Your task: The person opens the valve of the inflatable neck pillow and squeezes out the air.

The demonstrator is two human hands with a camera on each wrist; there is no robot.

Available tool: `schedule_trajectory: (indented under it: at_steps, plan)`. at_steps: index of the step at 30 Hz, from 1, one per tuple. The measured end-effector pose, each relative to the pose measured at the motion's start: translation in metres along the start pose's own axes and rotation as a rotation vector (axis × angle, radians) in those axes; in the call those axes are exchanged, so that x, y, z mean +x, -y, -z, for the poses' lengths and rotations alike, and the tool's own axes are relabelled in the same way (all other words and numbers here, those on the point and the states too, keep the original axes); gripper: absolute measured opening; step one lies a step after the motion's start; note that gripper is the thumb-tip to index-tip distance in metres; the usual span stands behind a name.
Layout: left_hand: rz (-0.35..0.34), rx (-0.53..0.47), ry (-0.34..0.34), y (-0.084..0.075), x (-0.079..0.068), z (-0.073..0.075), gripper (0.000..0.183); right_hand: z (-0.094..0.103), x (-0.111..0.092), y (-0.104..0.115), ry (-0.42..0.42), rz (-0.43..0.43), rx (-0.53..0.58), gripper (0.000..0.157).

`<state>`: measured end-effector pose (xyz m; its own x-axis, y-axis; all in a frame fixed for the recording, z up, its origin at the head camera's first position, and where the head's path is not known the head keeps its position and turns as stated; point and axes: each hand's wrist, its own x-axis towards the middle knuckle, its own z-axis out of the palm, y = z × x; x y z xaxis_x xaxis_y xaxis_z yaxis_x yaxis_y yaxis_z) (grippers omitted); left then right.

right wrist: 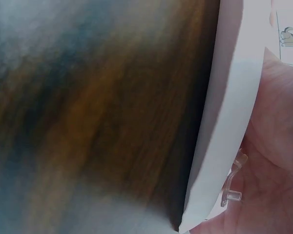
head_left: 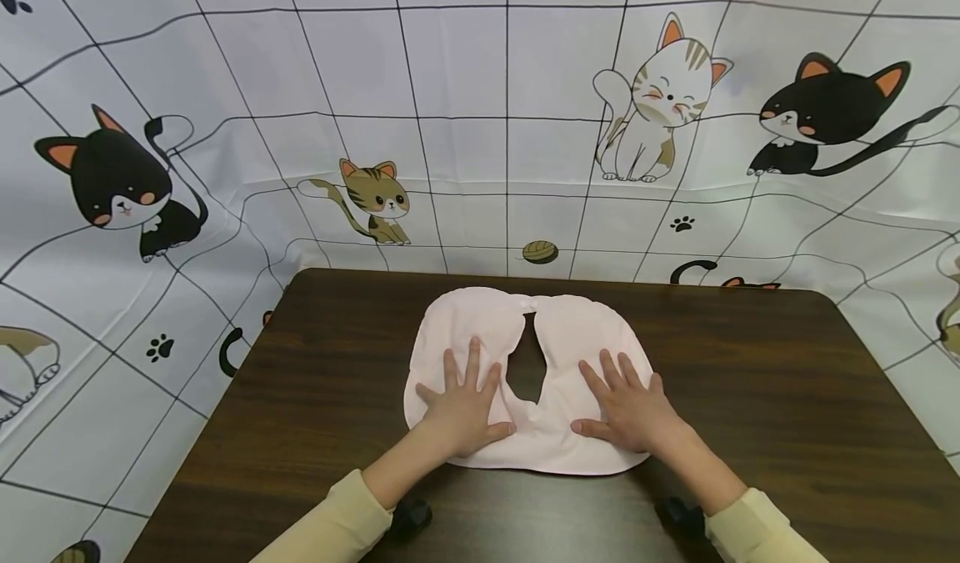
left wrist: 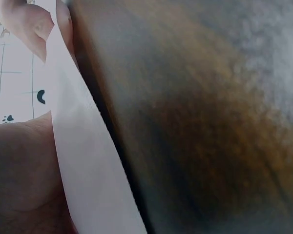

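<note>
A pale pink inflatable neck pillow [head_left: 480, 309] lies flat on the dark wooden table [head_left: 337, 354]. Its two ends meet at the far side, around a narrow central opening. My left hand [head_left: 461, 413] rests on its left half with fingers spread. On the right half, my right hand [head_left: 633, 413] lies palm down, its fingers spread too. The pillow's near edge [left wrist: 88, 146] runs past the left palm in the left wrist view. A small clear plastic piece, like a valve [right wrist: 232, 187], shows beside the right palm in the right wrist view.
Behind and beside the table hangs a white sheet [head_left: 465, 154] with grid lines and cartoon cats. Black wrist-worn devices [head_left: 411, 517] sit under both wrists, near the table's front.
</note>
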<state>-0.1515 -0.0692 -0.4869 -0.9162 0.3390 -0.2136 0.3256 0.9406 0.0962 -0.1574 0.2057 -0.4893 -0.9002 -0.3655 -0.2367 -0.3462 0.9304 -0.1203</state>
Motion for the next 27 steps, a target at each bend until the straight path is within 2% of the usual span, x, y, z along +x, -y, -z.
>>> schedule_trajectory:
  at_steps: [11, 13, 16, 18, 20, 23, 27]
  plan:
    - [-0.014, 0.001, -0.015, 0.003, 0.001, 0.0, 0.089, 0.008, -0.001, 0.003, 0.017, 0.019, 0.019, 0.093]
    - [-0.022, -0.006, -0.045, 0.006, 0.002, 0.0, 0.084, 0.011, -0.002, 0.004, 0.005, 0.032, 0.038, 0.09]
    - [-0.049, 0.0, -0.13, 0.01, 0.002, 0.002, 0.074, 0.013, -0.006, 0.006, -0.05, 0.052, 0.043, 0.087]
    - [-0.08, 0.006, -0.196, 0.009, -0.002, 0.006, 0.069, 0.013, -0.01, 0.01, -0.106, 0.081, 0.04, 0.085]
    - [-0.125, 0.024, -0.228, 0.006, -0.009, 0.01, 0.066, 0.011, -0.015, 0.016, -0.148, 0.116, 0.035, 0.084]
    - [-0.218, 0.03, -0.228, -0.002, -0.021, 0.013, 0.063, 0.008, -0.023, 0.029, -0.172, 0.193, 0.034, 0.083]
    - [-0.325, 0.071, -0.186, -0.012, -0.033, 0.008, 0.057, 0.0, -0.036, 0.045, -0.159, 0.286, 0.024, 0.086]
